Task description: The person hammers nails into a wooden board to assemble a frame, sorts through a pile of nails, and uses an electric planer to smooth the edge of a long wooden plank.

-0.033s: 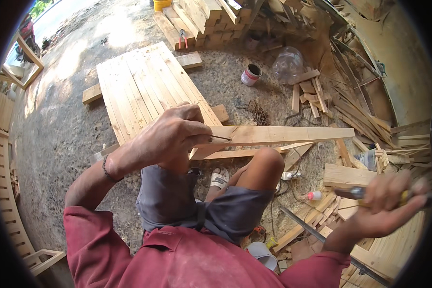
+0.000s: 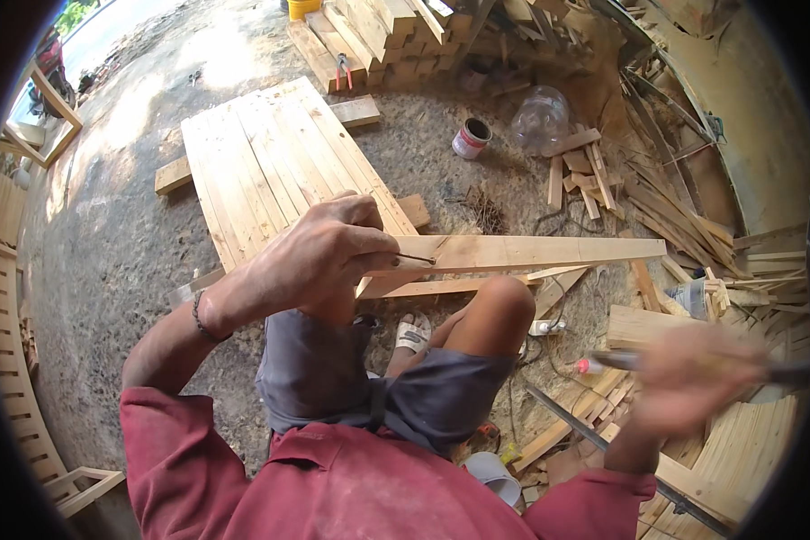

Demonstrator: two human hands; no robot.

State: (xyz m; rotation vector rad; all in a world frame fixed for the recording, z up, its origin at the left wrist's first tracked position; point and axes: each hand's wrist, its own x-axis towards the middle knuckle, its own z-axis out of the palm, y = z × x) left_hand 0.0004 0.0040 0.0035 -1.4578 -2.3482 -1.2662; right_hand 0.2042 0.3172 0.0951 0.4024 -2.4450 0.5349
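In my left hand (image 2: 333, 247), the thumb and fingers pinch a thin dark nail (image 2: 416, 258). Its far end meets the face of a long pale wooden board (image 2: 549, 253), which stretches to the right above my knees. The board joins other frame pieces near my left hand, where the fingers cover part of it. Off to the right, my right hand (image 2: 697, 378) is closed round a dark hand tool (image 2: 616, 359). Motion blurs hand and tool, so the tool's exact kind is unclear.
Ahead lies a slatted wooden panel (image 2: 261, 162) on support blocks. Beyond it are red-handled pliers (image 2: 343, 67) and stacked lumber (image 2: 396, 40). An open paint can (image 2: 470, 139) and a clear plastic jug (image 2: 540, 117) stand right of it. Wood scraps (image 2: 675, 216) crowd the right side.
My right hand has moved a little left with the tool and looks more blurred. My left hand, the nail and the board hold almost the same place.
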